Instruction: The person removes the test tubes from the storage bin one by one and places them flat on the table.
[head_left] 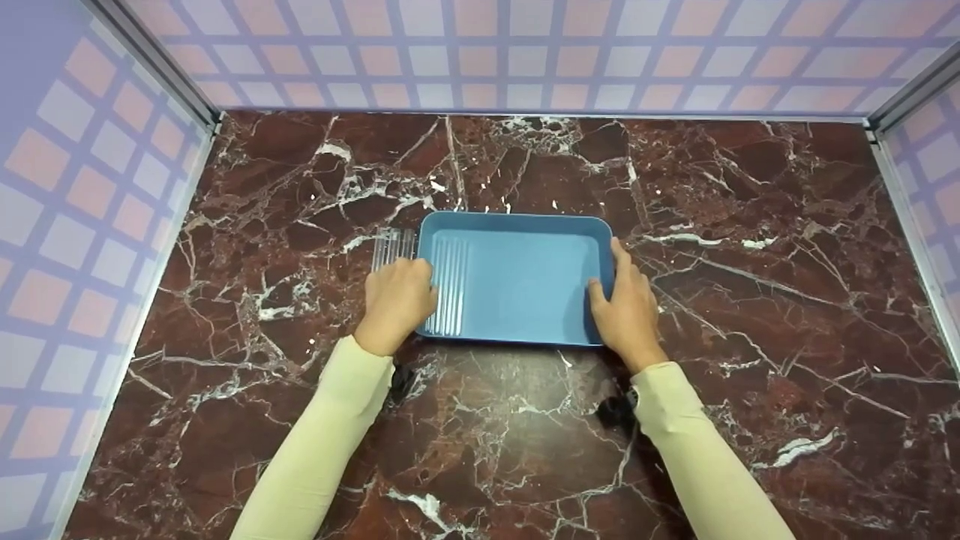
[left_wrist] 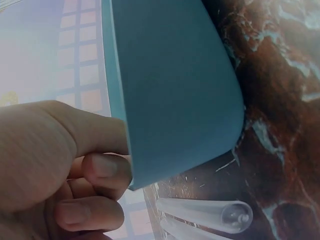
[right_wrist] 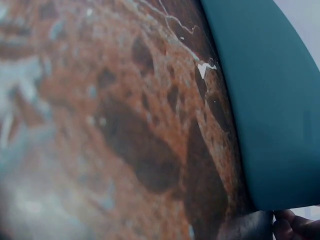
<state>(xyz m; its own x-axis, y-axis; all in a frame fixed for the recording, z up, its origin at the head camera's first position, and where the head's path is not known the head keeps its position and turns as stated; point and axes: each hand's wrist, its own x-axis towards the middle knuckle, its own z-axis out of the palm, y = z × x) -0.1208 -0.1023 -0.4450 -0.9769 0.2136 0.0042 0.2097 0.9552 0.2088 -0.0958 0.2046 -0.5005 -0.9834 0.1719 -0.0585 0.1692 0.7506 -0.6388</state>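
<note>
A shallow blue tray [head_left: 525,285] lies on the marbled surface in the head view. My left hand [head_left: 399,301] grips its left rim, and the left wrist view shows a finger or thumb [left_wrist: 100,131] hooked over the edge with other fingers curled below. On the tray's right side, my right hand [head_left: 628,311] holds the rim, thumb inside and fingers along the outer wall. Several clear tubes [head_left: 450,289] lie side by side inside the tray at its left end. Outside the tray, partly covered by my left hand, are more clear tubes [head_left: 390,247].
Dark red marbled tabletop [head_left: 750,315] with white veins extends all around the tray. A checkered panel [head_left: 525,56] stands along the back edge, with similar panels at the left [head_left: 82,225] and right sides.
</note>
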